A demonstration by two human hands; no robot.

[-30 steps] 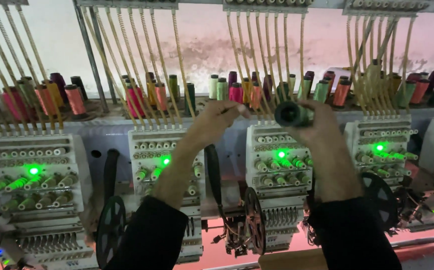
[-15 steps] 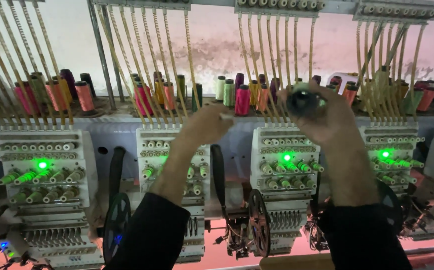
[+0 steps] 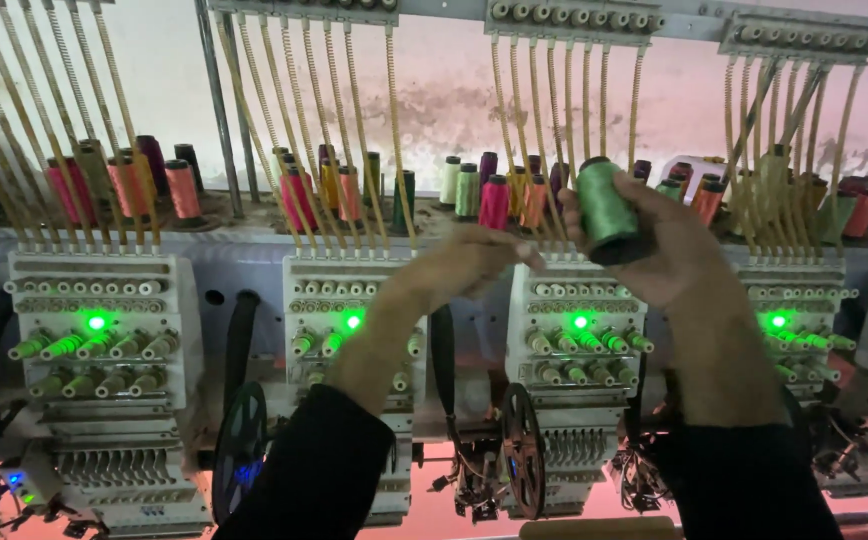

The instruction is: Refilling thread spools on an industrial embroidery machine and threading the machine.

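My right hand [image 3: 669,250] is raised in front of the embroidery machine and grips a green thread spool [image 3: 606,205], held upright with its dark base down. My left hand [image 3: 474,265] reaches forward beside it toward the shelf of spools, fingers pinched together close to the yellow thread guide tubes [image 3: 544,150]; whether a thread is between its fingers I cannot tell. Both arms wear dark sleeves. Just behind the hands stand pink, orange and pale green spools [image 3: 494,200] on the shelf.
A row of white embroidery heads [image 3: 104,330] with green lights [image 3: 352,321] runs below the shelf. Several coloured spools [image 3: 164,185] line the shelf under hanging tubes. Black wheels [image 3: 519,450] and needle assemblies sit lower down.
The right hand has turned the spool from end-on to upright, showing its green thread. The left hand has dropped slightly and moved right, toward the spool. The view has shifted a little.
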